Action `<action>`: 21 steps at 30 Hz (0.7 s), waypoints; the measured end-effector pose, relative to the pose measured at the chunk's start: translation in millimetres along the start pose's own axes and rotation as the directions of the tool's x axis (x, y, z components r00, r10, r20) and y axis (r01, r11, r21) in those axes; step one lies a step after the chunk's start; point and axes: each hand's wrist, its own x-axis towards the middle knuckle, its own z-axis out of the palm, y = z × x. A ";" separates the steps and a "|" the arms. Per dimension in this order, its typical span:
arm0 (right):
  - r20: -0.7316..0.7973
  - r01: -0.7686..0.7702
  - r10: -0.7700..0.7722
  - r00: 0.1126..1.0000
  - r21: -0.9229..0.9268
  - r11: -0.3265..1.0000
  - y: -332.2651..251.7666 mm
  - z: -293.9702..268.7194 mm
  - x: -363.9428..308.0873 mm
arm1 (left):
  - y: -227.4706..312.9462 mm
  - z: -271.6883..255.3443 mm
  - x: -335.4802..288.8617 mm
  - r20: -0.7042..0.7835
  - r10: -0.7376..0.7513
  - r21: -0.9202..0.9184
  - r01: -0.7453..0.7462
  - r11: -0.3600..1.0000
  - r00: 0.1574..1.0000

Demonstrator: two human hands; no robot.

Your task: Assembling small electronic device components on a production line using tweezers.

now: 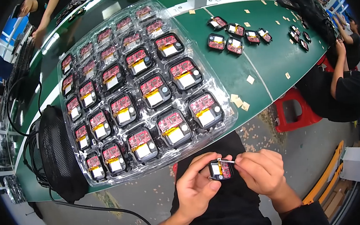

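Observation:
My left hand [196, 189] pinches a small black square device housing [216, 177] over my lap. Its open side faces up, showing a red circuit board, a white rectangular part and yellow tape. Between the fingertips of my right hand [263, 171] is a thin, pale stick-like tool [228, 161]. The tool's tip reaches the upper edge of the housing; whether it touches a part inside is too small to tell. Beyond my hands, a clear plastic tray [215, 82] holds several rows of similar open housings with red boards.
More open housings [235, 46] lie on the green table [269, 65], with small tan paper pieces [250, 80] scattered around. A black mesh bag [60, 153] and cable are left of the tray. A red stool [292, 110] and a co-worker's arm [337, 64] are at right.

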 end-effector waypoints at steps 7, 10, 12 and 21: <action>-0.004 0.015 -0.015 1.000 -0.038 0.999 -2.6 0.6 1.5 | 2.7 -5.5 -2.3 0.034 -0.014 0.005 0.014 1.000 0.999; -0.003 0.013 -0.013 1.000 -0.052 0.999 -3.0 -0.5 0.8 | 3.9 -5.5 -1.5 0.050 -0.009 0.011 0.009 1.000 0.999; 0.006 0.030 -0.030 1.000 -0.033 0.999 -2.4 0.1 0.8 | 8.9 3.8 -1.1 -0.011 -0.038 0.073 0.039 0.997 0.999; 0.035 -0.156 0.153 0.988 0.272 0.950 3.2 5.6 -3.1 | 6.0 -6.4 -0.9 0.079 -0.034 0.040 0.031 0.999 0.996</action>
